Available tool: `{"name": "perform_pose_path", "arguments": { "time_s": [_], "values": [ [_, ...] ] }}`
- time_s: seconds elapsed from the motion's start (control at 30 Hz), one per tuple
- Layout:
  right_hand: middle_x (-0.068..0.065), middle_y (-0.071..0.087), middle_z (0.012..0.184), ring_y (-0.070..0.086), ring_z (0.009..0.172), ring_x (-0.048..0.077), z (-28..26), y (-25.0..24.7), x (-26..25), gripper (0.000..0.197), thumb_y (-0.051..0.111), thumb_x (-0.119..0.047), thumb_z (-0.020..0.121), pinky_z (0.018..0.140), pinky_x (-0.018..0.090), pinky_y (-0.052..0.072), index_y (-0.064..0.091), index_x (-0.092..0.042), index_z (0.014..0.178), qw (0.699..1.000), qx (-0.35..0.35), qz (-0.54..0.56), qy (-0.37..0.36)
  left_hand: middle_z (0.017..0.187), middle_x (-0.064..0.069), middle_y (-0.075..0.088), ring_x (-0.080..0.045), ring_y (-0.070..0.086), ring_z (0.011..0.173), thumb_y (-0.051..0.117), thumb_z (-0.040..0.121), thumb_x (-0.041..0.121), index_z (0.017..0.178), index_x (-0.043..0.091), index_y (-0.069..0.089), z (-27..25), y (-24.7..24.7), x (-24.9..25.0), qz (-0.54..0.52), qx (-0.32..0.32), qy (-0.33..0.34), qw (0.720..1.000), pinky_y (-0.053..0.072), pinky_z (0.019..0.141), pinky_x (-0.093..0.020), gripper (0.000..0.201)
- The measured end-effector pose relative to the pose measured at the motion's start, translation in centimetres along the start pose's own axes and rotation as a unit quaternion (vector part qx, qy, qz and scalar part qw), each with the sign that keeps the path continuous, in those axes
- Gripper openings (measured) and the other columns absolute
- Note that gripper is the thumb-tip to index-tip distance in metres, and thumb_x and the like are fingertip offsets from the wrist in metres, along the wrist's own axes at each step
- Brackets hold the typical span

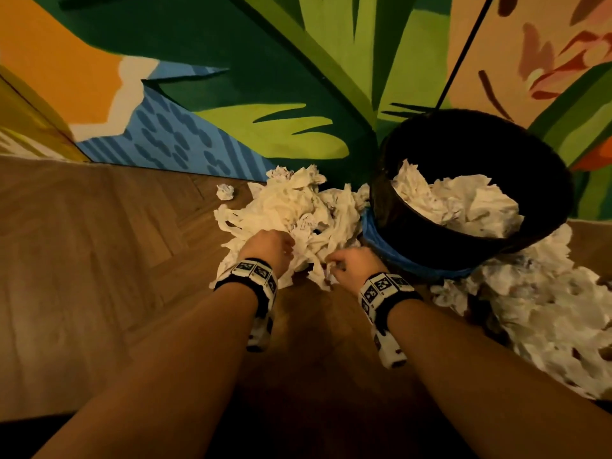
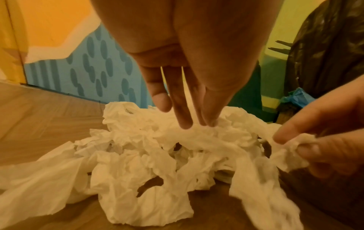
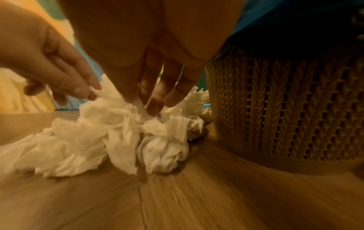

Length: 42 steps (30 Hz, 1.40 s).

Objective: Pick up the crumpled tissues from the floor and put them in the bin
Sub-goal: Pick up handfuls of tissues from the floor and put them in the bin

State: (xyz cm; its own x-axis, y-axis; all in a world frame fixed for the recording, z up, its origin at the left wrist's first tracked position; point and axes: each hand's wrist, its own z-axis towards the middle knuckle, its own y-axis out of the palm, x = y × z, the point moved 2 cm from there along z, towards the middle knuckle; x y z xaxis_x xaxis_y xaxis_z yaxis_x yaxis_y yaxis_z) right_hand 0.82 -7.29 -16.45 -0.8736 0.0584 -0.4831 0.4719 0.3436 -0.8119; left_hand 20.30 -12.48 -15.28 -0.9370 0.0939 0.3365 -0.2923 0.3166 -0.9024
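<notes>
One woven bin (image 1: 414,236) stands at the right of the head view, two hands work at lower centre, one small tissue ball (image 1: 225,191) lies apart upper left of the heaps, and the heaped tissues are too tangled to count.

Both forearms reach forward and down; left hand (image 1: 268,248) fingers extended, right hand (image 1: 352,265) fingers pinching.
</notes>
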Motion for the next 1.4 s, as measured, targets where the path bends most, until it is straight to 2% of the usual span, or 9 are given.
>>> {"name": "perform_pose_path", "arguments": {
  "time_s": [0.23, 0.37, 0.47, 0.6, 0.77, 0.93, 1.17, 1.3, 1.4],
  "values": [
    [-0.005, 0.064, 0.085, 0.060, 0.079, 0.011, 0.0, -1.3, 0.2, 0.011, 0.059, -0.030, 0.095, 0.070, 0.022, 0.042, 0.066, -0.022, 0.093, 0.971, 0.139, 0.195, 0.026, 0.104, -0.004, 0.060, -0.020, 0.057, 0.083, 0.057, 0.095, 0.027, 0.094, 0.020, 0.057, 0.0, -1.5, -0.4, -0.186, 0.172, -0.031, 0.967, 0.040, 0.075, -0.026, 0.007],
    [-0.005, 0.056, 0.075, 0.051, 0.066, 0.009, 0.3, -2.3, -0.6, 0.020, 0.054, -0.030, 0.098, 0.060, 0.022, 0.036, 0.053, -0.016, 0.084, 0.959, 0.179, 0.217, 0.041, 0.093, -0.006, 0.063, -0.027, 0.065, 0.080, 0.045, 0.100, 0.022, 0.102, 0.013, 0.047, 0.1, -3.1, -0.7, -0.354, 0.220, -0.119, 0.901, 0.057, 0.075, -0.044, 0.009],
    [-0.011, 0.053, 0.074, 0.048, 0.065, -0.001, 0.4, -3.2, -1.0, 0.013, 0.051, -0.023, 0.100, 0.055, 0.016, 0.033, 0.052, -0.019, 0.087, 0.940, 0.218, 0.258, 0.034, 0.087, 0.000, 0.056, -0.015, 0.060, 0.067, 0.039, 0.101, 0.013, 0.102, 0.016, 0.046, 0.1, -4.4, -0.9, -0.454, 0.265, -0.150, 0.837, 0.060, 0.063, -0.039, 0.007],
    [-0.015, 0.056, 0.085, 0.055, 0.070, 0.005, 0.5, -4.0, -1.7, 0.024, 0.040, -0.018, 0.103, 0.059, 0.016, 0.045, 0.056, -0.029, 0.090, 0.911, 0.244, 0.329, 0.050, 0.112, -0.005, 0.054, -0.014, 0.062, 0.075, 0.050, 0.096, 0.015, 0.102, 0.016, 0.051, -0.3, -5.2, -1.0, -0.535, 0.266, -0.177, 0.782, 0.061, 0.062, -0.036, 0.006],
    [0.007, 0.065, 0.087, 0.066, 0.071, 0.022, 0.5, -3.8, -2.2, 0.026, 0.046, -0.029, 0.101, 0.068, 0.039, 0.059, 0.061, -0.025, 0.080, 0.890, 0.165, 0.416, 0.083, 0.118, 0.003, 0.053, -0.015, 0.072, 0.061, 0.044, 0.090, -0.002, 0.091, 0.024, 0.057, -1.0, -3.7, -1.3, -0.438, 0.208, -0.182, 0.855, 0.049, 0.043, -0.026, 0.029],
    [0.003, 0.046, 0.064, 0.041, 0.058, 0.012, -0.7, -1.6, 0.5, 0.035, 0.070, -0.030, 0.084, 0.056, 0.029, 0.034, 0.043, -0.017, 0.064, 0.954, 0.153, 0.247, 0.070, 0.098, -0.009, 0.067, -0.028, 0.067, 0.075, 0.035, 0.096, 0.008, 0.092, 0.018, 0.061, -1.8, -1.0, -1.0, -0.369, 0.167, -0.168, 0.899, 0.059, 0.073, -0.043, 0.028],
    [0.001, 0.043, 0.115, 0.055, 0.096, 0.025, -1.1, 3.1, 3.2, 0.039, 0.047, 0.008, 0.082, 0.078, 0.029, 0.044, 0.056, -0.028, 0.094, 0.993, 0.047, 0.079, 0.071, 0.069, -0.003, 0.066, -0.019, 0.065, 0.058, 0.051, 0.091, 0.029, 0.105, 0.025, 0.055, -3.5, 4.4, 0.4, -0.277, 0.076, -0.128, 0.949, 0.050, 0.051, -0.028, 0.015],
    [-0.005, 0.016, 0.153, 0.051, 0.117, 0.030, -1.1, 5.0, 3.1, 0.076, 0.042, 0.006, 0.085, 0.084, 0.034, 0.051, 0.039, -0.050, 0.137, 0.994, -0.099, -0.012, 0.040, 0.112, -0.017, 0.065, -0.033, 0.065, 0.097, 0.045, 0.096, 0.019, 0.146, 0.038, 0.029, -2.9, 6.7, 1.4, -0.097, -0.105, -0.020, 0.990, 0.053, 0.083, -0.041, 0.056],
    [0.002, 0.008, 0.158, 0.042, 0.129, 0.039, -1.6, 6.1, 2.9, 0.066, 0.041, -0.003, 0.090, 0.098, 0.042, 0.046, 0.036, -0.043, 0.142, 0.985, -0.158, -0.048, 0.039, 0.137, -0.017, 0.053, -0.034, 0.055, 0.120, 0.041, 0.099, 0.021, 0.150, 0.037, 0.025, -2.2, 7.2, 1.3, -0.049, -0.149, -0.018, 0.987, 0.046, 0.098, -0.045, 0.056]
  ]
}}
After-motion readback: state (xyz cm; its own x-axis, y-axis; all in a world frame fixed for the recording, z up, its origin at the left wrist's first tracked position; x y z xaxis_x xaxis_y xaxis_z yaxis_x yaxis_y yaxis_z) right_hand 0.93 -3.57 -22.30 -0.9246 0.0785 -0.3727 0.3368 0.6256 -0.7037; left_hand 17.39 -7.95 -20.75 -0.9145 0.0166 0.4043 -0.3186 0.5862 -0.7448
